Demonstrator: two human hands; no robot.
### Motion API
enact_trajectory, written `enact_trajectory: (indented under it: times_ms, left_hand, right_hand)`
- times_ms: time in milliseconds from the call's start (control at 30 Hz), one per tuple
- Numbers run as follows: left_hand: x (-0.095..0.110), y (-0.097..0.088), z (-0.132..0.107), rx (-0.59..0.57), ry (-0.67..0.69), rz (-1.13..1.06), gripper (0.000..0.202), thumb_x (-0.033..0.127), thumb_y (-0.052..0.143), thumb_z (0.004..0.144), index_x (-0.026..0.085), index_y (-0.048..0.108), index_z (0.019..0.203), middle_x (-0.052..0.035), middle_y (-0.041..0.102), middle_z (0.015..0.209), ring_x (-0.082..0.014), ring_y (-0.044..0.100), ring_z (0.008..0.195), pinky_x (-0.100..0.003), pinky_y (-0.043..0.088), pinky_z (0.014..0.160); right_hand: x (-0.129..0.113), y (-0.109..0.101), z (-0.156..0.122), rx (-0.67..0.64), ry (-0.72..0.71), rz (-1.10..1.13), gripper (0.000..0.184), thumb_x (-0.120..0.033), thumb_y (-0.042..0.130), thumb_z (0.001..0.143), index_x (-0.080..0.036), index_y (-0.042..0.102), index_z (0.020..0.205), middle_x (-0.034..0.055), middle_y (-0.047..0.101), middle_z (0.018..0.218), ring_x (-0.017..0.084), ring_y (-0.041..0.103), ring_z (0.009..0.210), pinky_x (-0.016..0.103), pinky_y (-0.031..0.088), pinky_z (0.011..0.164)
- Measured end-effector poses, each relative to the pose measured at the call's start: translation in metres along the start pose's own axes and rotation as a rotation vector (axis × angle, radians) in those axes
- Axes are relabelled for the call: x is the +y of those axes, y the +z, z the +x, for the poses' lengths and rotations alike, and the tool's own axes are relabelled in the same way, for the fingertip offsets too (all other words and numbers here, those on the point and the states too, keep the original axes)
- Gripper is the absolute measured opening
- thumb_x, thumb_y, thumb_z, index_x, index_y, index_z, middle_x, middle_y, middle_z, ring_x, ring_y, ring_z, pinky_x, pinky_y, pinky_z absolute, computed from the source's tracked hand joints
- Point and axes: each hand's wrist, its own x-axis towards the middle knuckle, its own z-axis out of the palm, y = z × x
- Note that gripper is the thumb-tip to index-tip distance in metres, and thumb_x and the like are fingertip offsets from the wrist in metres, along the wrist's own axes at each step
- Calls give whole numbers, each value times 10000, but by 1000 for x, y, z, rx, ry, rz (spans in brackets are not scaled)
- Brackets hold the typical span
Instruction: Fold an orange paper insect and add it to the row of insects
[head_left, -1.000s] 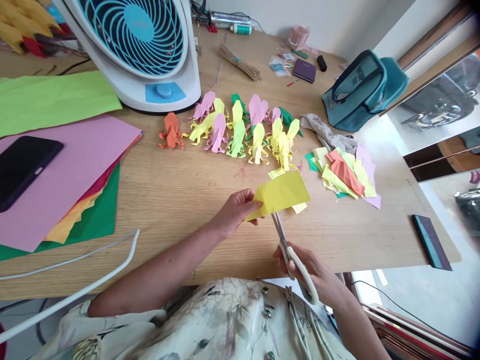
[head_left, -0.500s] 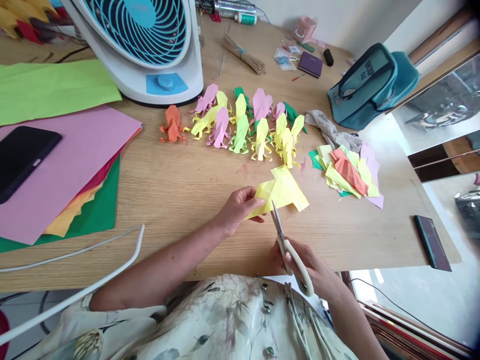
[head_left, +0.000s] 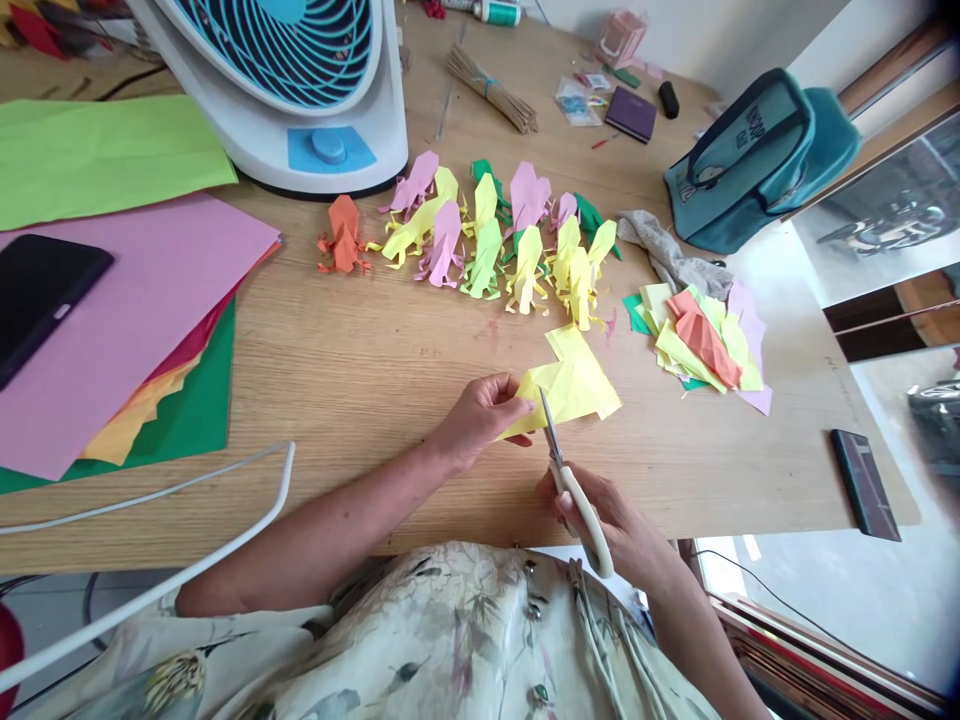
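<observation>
My left hand [head_left: 487,415] pinches the left end of a creased sheet of yellow paper [head_left: 577,375] above the wooden table. In my right hand [head_left: 600,500] is a pair of scissors [head_left: 556,450] with cream handles, its blades pointing away from me and lying at the paper's lower edge, close to my left fingertips. Beyond the paper stand several folded paper figures in yellow [head_left: 527,270], pink [head_left: 442,245], green [head_left: 484,258] and orange [head_left: 344,235].
A pile of paper pieces [head_left: 705,340] lies to the right, near a phone [head_left: 864,485] and a teal bag [head_left: 742,165]. Coloured sheets [head_left: 150,300] with a dark phone [head_left: 49,300] cover the left. A fan [head_left: 330,150] stands behind, and a white cable [head_left: 277,500] crosses the lower left.
The scissors have moved slightly up and left, and their handles have come closer together. My left hand keeps its hold on the yellow paper. The whole view has shifted a little.
</observation>
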Motion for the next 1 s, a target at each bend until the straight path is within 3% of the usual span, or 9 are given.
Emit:
enact_trajectory:
  times_ms: [267,1000]
  left_hand:
    - [1,2,-1,5,9,-24,264,335,714,628,141,559,716,23,567,701,-82,562,615,-201,555,492]
    - [3,0,1,20,-35,-37,248,318,692,603,137,570,721,14,593,691,-92,583,602,-209,559,486]
  right_hand:
    - [-2,0,1,8,-8,-13,422,-596,420,968,-196,549,937,-3,519,823,153,461,758,292,350,697]
    - [8,12,3,124,-16,103,415,-567,490,947,-178,558,818,-22,448,666,122,392,633,254,312,565]
